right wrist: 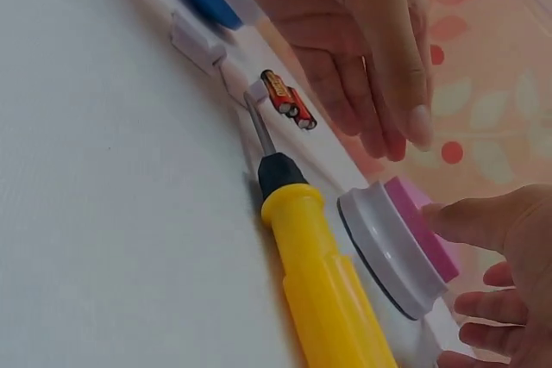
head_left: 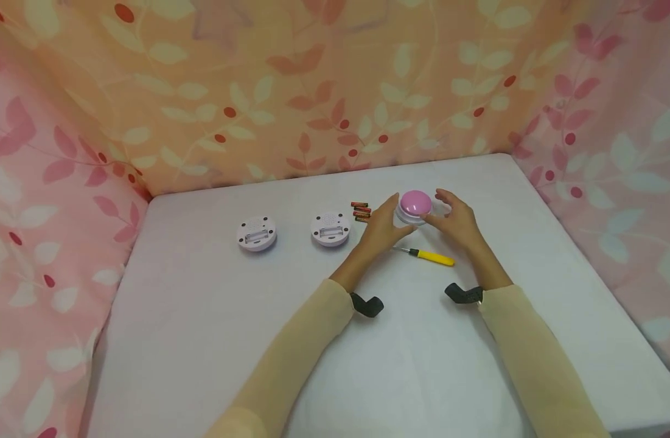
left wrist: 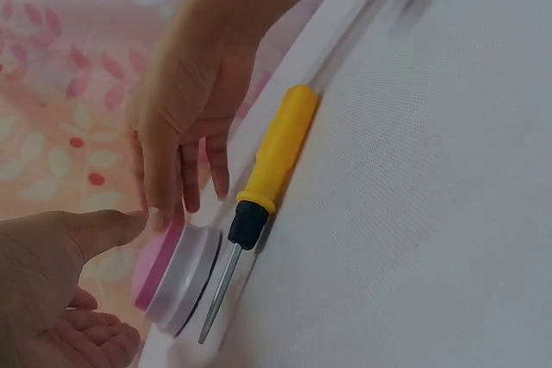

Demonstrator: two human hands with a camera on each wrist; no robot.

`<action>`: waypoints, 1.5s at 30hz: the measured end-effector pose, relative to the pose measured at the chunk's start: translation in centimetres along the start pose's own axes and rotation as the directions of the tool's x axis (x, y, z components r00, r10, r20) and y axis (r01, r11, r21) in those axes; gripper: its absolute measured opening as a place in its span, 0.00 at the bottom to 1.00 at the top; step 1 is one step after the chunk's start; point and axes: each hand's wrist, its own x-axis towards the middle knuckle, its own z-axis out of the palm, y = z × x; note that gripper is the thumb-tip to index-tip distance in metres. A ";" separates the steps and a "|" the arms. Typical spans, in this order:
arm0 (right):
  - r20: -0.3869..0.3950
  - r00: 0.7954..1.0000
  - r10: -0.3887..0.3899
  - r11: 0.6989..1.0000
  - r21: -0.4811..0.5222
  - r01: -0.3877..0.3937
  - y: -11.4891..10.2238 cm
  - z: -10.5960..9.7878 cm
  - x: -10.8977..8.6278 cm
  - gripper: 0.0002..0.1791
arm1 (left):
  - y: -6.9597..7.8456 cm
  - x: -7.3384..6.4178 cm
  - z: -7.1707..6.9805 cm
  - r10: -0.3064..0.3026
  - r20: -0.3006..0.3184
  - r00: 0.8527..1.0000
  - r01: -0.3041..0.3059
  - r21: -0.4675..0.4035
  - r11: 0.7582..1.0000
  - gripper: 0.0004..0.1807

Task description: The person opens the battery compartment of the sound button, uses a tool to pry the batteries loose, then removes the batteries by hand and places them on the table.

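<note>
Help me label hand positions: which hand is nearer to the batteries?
Left. In the head view, the left hand is close beside the batteries; the right hand is farther off, on the other side of the pink-topped button.

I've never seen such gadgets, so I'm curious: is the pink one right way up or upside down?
Right way up: its pink dome faces upward in the head view, with the white base beneath it.

The right wrist view crops the screwdriver (right wrist: 332,299); the left, the left hand (left wrist: 43,282). Head-view batteries (head_left: 361,214) are illegibly small.
</note>
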 end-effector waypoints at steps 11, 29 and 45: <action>0.044 0.999 -0.029 0.999 -0.016 0.030 0.8 0.9 0.5 0.41 | -0.8 1.0 0.9 -0.087 0.033 0.996 0.090 -0.112 0.990 0.43; 0.069 0.997 0.031 0.998 -0.062 -0.027 1.1 1.2 0.4 0.40 | -1.2 1.7 2.0 -0.104 0.063 0.993 0.110 -0.105 0.988 0.44; 0.023 0.998 -0.054 0.998 -0.018 0.054 0.6 0.9 0.0 0.40 | 0.4 1.1 1.0 -0.091 0.038 0.995 0.094 -0.101 0.990 0.46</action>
